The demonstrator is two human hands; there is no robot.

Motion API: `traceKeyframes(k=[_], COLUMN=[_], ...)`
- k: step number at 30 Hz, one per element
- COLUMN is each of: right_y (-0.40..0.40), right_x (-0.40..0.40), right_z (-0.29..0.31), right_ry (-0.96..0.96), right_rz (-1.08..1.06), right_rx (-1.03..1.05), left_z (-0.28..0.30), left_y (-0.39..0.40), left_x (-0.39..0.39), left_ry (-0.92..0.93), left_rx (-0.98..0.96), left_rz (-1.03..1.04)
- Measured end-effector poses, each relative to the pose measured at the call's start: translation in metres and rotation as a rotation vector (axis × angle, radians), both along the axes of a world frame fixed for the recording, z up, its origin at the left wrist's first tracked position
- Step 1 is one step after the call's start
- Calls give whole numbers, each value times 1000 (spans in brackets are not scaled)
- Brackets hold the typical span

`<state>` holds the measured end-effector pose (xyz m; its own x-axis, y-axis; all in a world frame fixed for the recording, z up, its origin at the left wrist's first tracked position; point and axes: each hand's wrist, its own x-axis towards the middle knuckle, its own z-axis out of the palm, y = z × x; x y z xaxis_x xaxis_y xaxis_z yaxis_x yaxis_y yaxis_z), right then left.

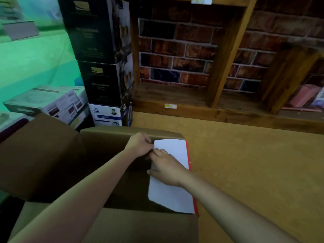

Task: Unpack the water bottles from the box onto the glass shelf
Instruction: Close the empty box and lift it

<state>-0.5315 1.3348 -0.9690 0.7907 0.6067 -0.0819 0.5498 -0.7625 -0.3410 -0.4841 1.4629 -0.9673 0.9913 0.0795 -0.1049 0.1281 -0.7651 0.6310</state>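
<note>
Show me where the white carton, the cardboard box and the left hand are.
white carton (pixel 172 195): head view, on its white top face.
cardboard box (pixel 43 155): head view, on its open left flap.
left hand (pixel 140 143): head view, on the back of the hand.
</note>
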Motion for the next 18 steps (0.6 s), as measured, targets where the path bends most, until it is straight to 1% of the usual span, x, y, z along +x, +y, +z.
traceKeyframes(k=[4,9,12,15,18], right_y=[49,126,178,229,265], right_x=[5,13,15,15,14], right_z=[12,21,26,22,17], right_ry=[-33,-45,-55,-34,-22], right_rz=[64,166,239,291,290], right_rx=[46,84,110,155,227], left_z=[14,30,38,42,42], left_y=[40,116,170,221,252], left_x=[-5,-16,-27,-40,-46], left_ry=[-55,-135,-195,-275,-349], left_rx=[-135,-201,-188,-172,-115], left_rz=[158,319,413,558,642])
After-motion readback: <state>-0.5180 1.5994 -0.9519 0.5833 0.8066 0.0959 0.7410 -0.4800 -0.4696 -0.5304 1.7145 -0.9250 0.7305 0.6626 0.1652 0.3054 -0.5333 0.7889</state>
